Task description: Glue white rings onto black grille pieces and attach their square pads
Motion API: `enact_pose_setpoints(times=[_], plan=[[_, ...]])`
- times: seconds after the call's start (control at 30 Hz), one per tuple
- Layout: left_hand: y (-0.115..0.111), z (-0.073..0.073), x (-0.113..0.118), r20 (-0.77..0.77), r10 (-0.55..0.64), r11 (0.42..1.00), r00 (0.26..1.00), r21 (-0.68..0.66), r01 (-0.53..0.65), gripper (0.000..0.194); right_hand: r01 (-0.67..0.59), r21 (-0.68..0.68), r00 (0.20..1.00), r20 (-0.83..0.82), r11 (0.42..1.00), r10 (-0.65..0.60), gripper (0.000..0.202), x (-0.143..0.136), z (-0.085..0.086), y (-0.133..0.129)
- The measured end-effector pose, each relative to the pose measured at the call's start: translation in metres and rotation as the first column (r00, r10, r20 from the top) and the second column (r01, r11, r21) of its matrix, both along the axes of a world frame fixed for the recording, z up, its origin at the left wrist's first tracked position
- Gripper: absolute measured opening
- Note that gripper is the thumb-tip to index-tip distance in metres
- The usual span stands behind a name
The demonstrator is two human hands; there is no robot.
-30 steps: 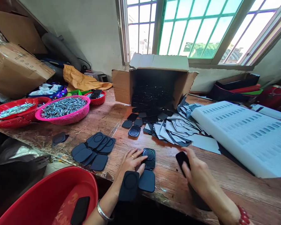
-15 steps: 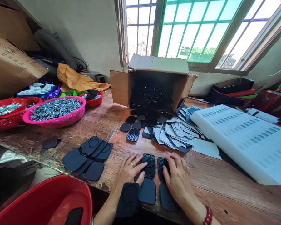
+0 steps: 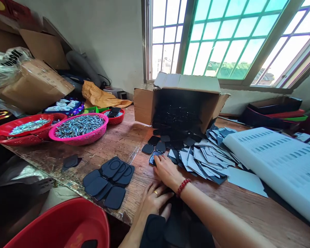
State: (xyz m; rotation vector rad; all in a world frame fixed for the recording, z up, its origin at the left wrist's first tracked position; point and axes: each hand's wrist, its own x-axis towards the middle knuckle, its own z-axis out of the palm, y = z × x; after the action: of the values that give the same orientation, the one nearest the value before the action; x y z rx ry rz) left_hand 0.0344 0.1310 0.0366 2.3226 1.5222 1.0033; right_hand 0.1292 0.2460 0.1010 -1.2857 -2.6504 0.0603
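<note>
My right hand (image 3: 167, 169) reaches forward across my left, its closed fingertips on a small black plastic plate with a ribbed circle (image 3: 154, 158). My left hand (image 3: 155, 199) lies low on the table with fingers apart, touching dark pieces (image 3: 179, 215) largely hidden under my right forearm. A flat black rounded piece with a faint ring (image 3: 153, 230) covers part of my left wrist. Left of my hands lies an overlapping group of black rounded-square pieces (image 3: 115, 198), some with raised rings. Several more black plates (image 3: 147, 148) lie just beyond my right hand.
A cardboard box (image 3: 144, 106) on its side spills black pieces towards me. Grey-white cards (image 3: 196, 160) and a white foam block (image 3: 274, 165) are at right. Baskets of metal parts, one pink (image 3: 104, 131), stand at left. A red tub (image 3: 67, 213) sits below the table edge.
My right hand has left the plate near the table's front and moved forward and left to the ribbed one. My left hand stays low. The view has shifted left.
</note>
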Motion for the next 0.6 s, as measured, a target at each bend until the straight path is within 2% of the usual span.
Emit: enact_pose_setpoints(times=[0.1, 0.27, 0.33, 0.43, 0.53, 0.6], plan=[[0.0, -0.002, 0.0, -0.02, 0.016, 1.0, 1.0, 0.02, -0.016, 0.047, -0.008, -0.022, 1.0, 0.019, 1.0, 0.009, 0.017, 0.005, 0.005, 0.005], [0.001, -0.012, 0.002, -0.057, 0.034, 0.996, 0.998, 0.09, -0.028, 0.046, 0.075, -0.009, 0.997, -0.021, 0.997, -0.076, 0.026, 0.052, 0.017, -0.001], [0.002, -0.016, 0.002, -0.073, 0.051, 0.991, 0.996, 0.125, -0.041, 0.046, 0.097, -0.017, 0.995, -0.035, 0.995, -0.097, 0.026, 0.061, 0.019, -0.004], [0.003, -0.019, 0.003, -0.087, 0.066, 0.986, 0.994, 0.159, -0.052, 0.045, 0.083, -0.013, 0.996, -0.045, 0.996, -0.083, 0.025, 0.052, 0.013, -0.003], [0.004, -0.019, 0.003, -0.093, 0.074, 0.985, 0.993, 0.163, -0.058, 0.044, 0.068, 0.011, 0.996, -0.051, 0.998, -0.067, 0.046, 0.024, 0.003, 0.004], [0.004, -0.018, 0.003, -0.098, 0.073, 0.987, 0.992, 0.149, -0.058, 0.046, 0.062, 0.02, 0.997, -0.051, 0.998, -0.061, 0.05, 0.004, -0.003, 0.01]])
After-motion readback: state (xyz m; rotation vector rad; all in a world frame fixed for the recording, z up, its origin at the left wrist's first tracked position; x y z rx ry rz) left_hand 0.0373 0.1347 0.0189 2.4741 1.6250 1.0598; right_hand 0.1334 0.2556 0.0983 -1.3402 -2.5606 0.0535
